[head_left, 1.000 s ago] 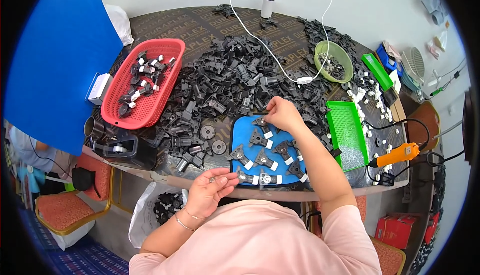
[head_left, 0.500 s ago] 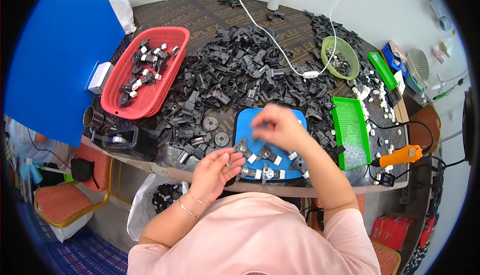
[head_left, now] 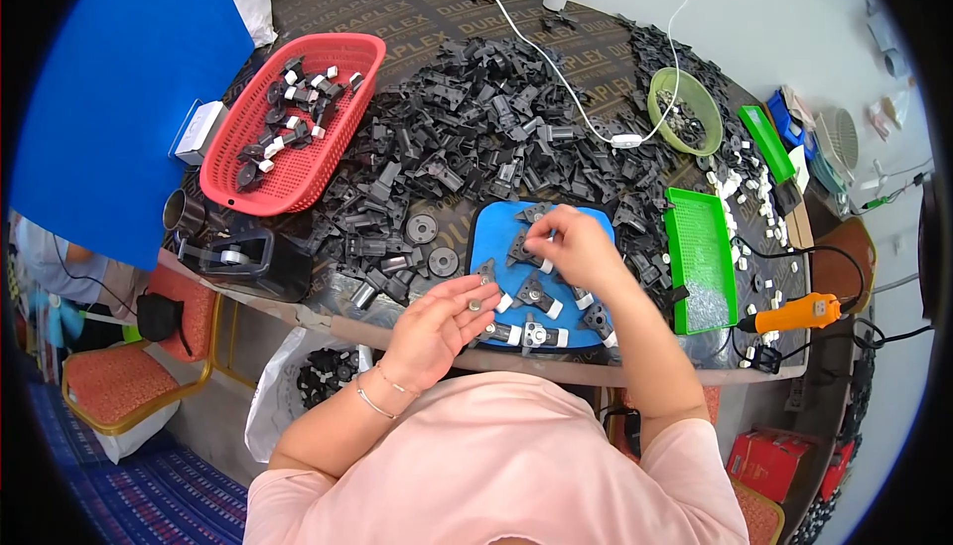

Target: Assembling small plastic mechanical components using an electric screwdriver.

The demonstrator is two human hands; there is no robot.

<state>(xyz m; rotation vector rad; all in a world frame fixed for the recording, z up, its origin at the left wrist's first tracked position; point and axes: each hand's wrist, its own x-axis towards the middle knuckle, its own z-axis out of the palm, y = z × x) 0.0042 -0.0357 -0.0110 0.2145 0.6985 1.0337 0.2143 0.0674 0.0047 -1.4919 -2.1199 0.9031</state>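
Observation:
My left hand [head_left: 437, 332] is turned palm up at the near edge of the blue mat [head_left: 491, 237], fingers slightly curled. A small round metal piece [head_left: 475, 306] rests on its fingers. My right hand [head_left: 581, 247] is over the mat with thumb and fingertips pinched together at a black plastic part [head_left: 519, 247]; what the fingertips hold is too small to make out. Several black parts with white ends lie on the mat, among them one black part [head_left: 537, 294] between my hands and another [head_left: 536, 334] at the near edge.
A large heap of black plastic parts [head_left: 467, 118] covers the table beyond the mat. At left stand a red basket [head_left: 372, 49] and a black tape dispenser [head_left: 273, 267]. To the right are a green tray [head_left: 678, 292], an orange-handled tool [head_left: 794, 315] and a yellow-green bowl [head_left: 708, 138].
My right hand has come down to a black part on the mat, its fingertips now pinched there. My left hand has opened flatter, showing the metal piece. The view has shifted slightly.

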